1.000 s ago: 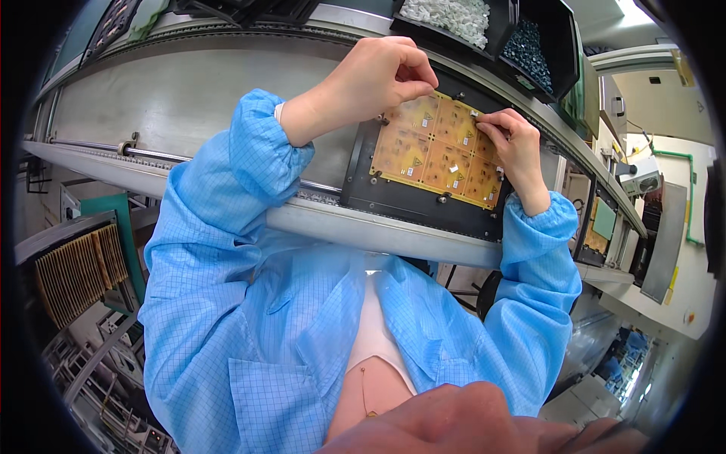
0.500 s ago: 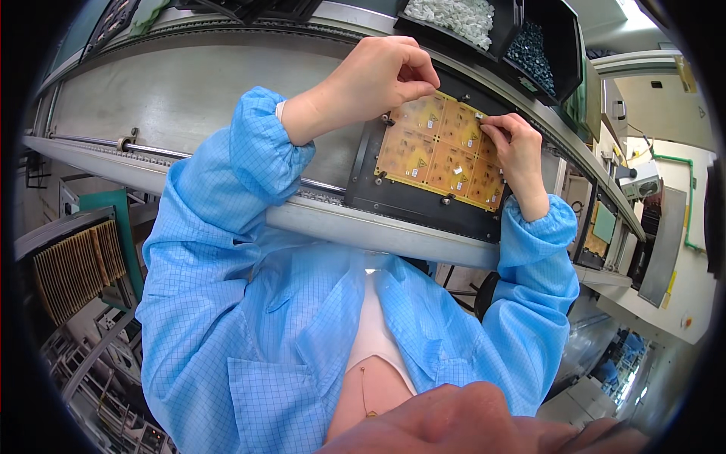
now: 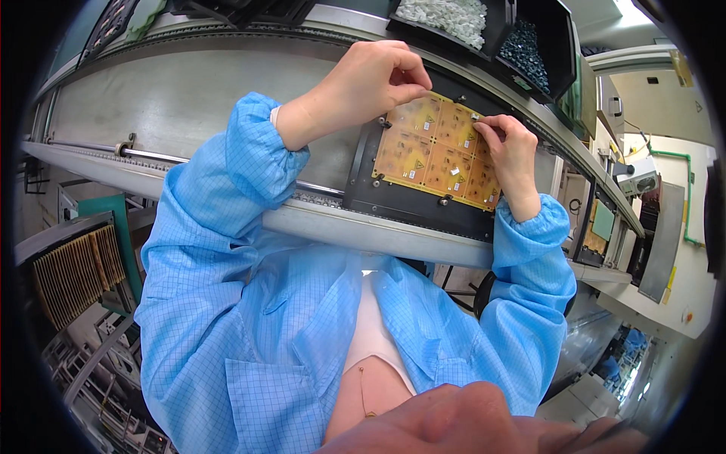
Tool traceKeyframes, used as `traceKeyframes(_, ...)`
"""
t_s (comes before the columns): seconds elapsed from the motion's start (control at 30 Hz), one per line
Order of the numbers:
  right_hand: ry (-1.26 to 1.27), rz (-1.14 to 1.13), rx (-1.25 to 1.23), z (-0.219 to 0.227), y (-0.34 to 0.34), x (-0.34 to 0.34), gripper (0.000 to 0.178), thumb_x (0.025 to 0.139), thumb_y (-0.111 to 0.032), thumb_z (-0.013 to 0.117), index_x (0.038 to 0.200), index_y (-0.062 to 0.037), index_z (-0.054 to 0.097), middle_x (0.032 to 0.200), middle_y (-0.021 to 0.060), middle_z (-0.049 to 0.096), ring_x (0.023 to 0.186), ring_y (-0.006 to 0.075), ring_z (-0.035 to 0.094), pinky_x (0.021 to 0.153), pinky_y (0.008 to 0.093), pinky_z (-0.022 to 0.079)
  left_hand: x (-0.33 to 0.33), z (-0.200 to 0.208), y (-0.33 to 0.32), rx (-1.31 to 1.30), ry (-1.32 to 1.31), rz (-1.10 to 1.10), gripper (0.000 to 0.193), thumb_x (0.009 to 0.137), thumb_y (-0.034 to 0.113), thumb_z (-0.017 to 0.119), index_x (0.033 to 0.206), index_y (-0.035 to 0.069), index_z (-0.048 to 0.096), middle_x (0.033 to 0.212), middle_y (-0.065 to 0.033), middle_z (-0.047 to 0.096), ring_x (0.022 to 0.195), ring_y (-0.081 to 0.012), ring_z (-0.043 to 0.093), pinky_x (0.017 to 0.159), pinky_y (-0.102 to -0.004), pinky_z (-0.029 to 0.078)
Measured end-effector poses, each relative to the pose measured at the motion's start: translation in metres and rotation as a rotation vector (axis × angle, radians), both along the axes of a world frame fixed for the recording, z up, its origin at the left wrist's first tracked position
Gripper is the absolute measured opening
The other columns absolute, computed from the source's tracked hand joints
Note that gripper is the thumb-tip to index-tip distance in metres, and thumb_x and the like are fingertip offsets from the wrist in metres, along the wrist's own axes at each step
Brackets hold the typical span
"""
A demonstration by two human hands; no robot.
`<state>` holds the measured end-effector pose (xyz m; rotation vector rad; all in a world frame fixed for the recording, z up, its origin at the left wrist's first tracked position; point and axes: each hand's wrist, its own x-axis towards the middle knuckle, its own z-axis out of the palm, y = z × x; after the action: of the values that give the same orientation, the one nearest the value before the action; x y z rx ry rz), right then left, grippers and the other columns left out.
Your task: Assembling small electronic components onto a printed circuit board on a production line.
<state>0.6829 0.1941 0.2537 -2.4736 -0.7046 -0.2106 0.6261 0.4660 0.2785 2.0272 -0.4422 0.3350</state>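
My left hand (image 3: 378,79) hangs over the upper left part of a yellow-orange circuit board panel (image 3: 404,155). Its thumb and index finger are pinched together near the panel's far edge; whatever may be between them is too small to make out. At the panel's far right corner, the thumb and index fingertips of my right hand (image 3: 514,151) close on a small white part (image 3: 475,117). Another small white piece (image 3: 454,172) lies on the middle of the panel. The panel is divided into several boards and sits in a black carrier frame (image 3: 367,163) with clamp knobs.
Beyond the panel stand a black bin of white parts (image 3: 446,19) and one of dark blue-green parts (image 3: 523,57). The carrier rests on a conveyor with a metal front rail (image 3: 378,238). A rack of upright boards (image 3: 79,268) is at the left.
The whole view has shifted slightly. Both hands keep nearly the same places over the panel, with the right fingertips now closer against the white part.
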Motion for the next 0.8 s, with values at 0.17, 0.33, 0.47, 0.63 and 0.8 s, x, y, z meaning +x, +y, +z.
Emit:
traceKeyframes(0.17, -0.04, 0.016, 0.016, -0.006, 0.002, 0.0, 0.011, 0.083, -0.009, 0.073, 0.09, 0.0005, 0.072, 0.084, 0.0139, 0.07, 0.072, 0.0211, 0.069, 0.066, 0.0303, 0.054, -0.003, 0.005, 0.002, 0.02, 0.1, 0.042, 0.007, 0.084, 0.004, 0.071, 0.09, 0.001, 0.071, 0.082, -0.0027, 0.063, 0.072, -0.0084, 0.059, 0.065, -0.0232, 0.049)
traceKeyframes(0.33, -0.088, 0.111, 0.109, 0.012, 0.0, 0.009, 0.012, 0.086, -0.012, 0.072, 0.09, -0.001, 0.072, 0.083, 0.0134, 0.07, 0.074, 0.0233, 0.069, 0.067, 0.0319, 0.053, -0.005, 0.002, 0.002, 0.034, 0.126, 0.063, 0.008, 0.085, 0.003, 0.07, 0.092, 0.0, 0.071, 0.084, -0.003, 0.066, 0.076, -0.0085, 0.064, 0.07, -0.0231, 0.052)
traceKeyframes(0.47, -0.372, 0.049, 0.099, 0.038, 0.0, 0.074, 0.011, 0.087, -0.011, 0.069, 0.094, -0.0032, 0.072, 0.087, 0.0137, 0.07, 0.077, 0.0288, 0.068, 0.069, 0.0343, 0.053, -0.005, -0.001, 0.0, -0.043, 0.28, 0.056, 0.011, 0.085, 0.0, 0.069, 0.096, -0.001, 0.07, 0.086, -0.0028, 0.068, 0.082, -0.0103, 0.067, 0.076, -0.0244, 0.055)
traceKeyframes(0.63, -0.383, 0.068, -0.168, 0.023, 0.005, 0.138, 0.013, 0.082, -0.011, 0.071, 0.094, -0.0065, 0.073, 0.089, 0.0148, 0.071, 0.082, 0.0328, 0.068, 0.075, 0.0403, 0.054, -0.004, -0.009, -0.008, -0.027, 0.346, -0.014, 0.012, 0.084, -0.002, 0.067, 0.096, -0.001, 0.071, 0.09, -0.0045, 0.067, 0.085, -0.0118, 0.067, 0.078, -0.0258, 0.055)
traceKeyframes(0.8, -0.351, 0.086, -0.367, 0.034, 0.013, 0.153, 0.011, 0.082, -0.011, 0.071, 0.092, -0.0073, 0.073, 0.09, 0.0156, 0.071, 0.087, 0.0329, 0.068, 0.079, 0.0408, 0.055, 0.005, -0.012, -0.026, -0.015, 0.29, -0.071, 0.01, 0.084, 0.004, 0.069, 0.093, 0.002, 0.072, 0.088, -0.0091, 0.069, 0.082, -0.0197, 0.069, 0.073, -0.0309, 0.054)
